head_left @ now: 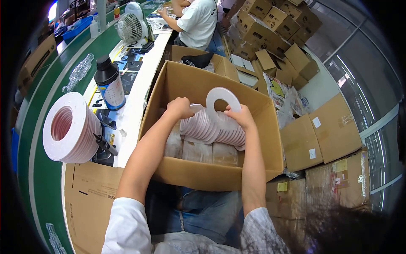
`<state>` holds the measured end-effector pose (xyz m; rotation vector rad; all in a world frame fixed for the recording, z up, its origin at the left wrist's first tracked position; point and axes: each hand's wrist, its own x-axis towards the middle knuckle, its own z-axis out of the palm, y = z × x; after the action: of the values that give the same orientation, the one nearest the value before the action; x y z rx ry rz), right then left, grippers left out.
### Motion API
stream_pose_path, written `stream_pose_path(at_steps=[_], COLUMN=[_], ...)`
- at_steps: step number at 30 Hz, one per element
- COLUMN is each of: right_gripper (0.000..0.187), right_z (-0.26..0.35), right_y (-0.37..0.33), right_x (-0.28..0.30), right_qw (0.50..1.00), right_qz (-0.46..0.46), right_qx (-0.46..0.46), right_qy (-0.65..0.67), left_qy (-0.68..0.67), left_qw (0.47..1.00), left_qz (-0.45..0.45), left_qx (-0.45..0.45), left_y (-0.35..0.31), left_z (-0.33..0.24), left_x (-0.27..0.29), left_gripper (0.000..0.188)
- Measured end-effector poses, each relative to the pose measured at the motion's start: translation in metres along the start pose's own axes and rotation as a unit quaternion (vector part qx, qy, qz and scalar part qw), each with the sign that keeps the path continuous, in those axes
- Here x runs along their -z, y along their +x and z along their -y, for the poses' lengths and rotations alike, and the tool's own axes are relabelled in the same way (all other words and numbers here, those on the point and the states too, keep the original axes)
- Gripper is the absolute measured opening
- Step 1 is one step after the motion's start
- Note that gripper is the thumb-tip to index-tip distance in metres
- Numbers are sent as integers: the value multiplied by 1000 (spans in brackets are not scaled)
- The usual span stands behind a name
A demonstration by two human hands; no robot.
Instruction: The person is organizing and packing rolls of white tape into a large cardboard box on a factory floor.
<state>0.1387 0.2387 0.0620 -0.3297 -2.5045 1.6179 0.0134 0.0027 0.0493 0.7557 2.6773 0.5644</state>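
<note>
Both my arms reach into an open cardboard box (pixel 211 178). A row of flat white rings (pixel 201 127) with pinkish edges lies in it, leaning on one another. In my right hand (pixel 242 117), one flat white ring (pixel 218 94) is pinched by its lower right edge and stands up above the row. My left hand (pixel 181 108) is closed at the row's far left end, its fingers curled at the edge of a ring there. Under the rings sit clear-wrapped packs (pixel 198 151). The fingertips of my left hand are partly hidden.
On the white bench to the left stand a stack of similar rings (pixel 69 127), a dark bottle (pixel 110 84), a black pen-like tool (pixel 105 144) and a fan (pixel 132 27). A green conveyor (pixel 26 169) runs beyond. Cartons (pixel 334 127) pile up at right. A co-worker (pixel 196 23) sits ahead.
</note>
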Motion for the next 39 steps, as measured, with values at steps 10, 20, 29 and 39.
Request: stream_pose_path(at_steps=[10, 20, 29, 39], right_gripper=[33, 30, 19, 18], right_z=[-9, -23, -6, -2], right_y=[5, 13, 11, 27], right_x=[-3, -9, 10, -46], right_qw=[980, 992, 955, 971], right_qz=[89, -45, -257, -216], right_qx=[-68, -112, 67, 106], right_qy=[166, 22, 129, -2], left_qy=[-13, -49, -175, -63], left_qw=[999, 996, 984, 994], left_qz=[-42, -72, -31, -88], left_qx=[17, -23, -17, -12], left_y=[-1, 11, 6, 10], left_z=[-8, -4, 3, 12], left_x=[2, -7, -4, -14], left_gripper=[40, 36, 28, 37])
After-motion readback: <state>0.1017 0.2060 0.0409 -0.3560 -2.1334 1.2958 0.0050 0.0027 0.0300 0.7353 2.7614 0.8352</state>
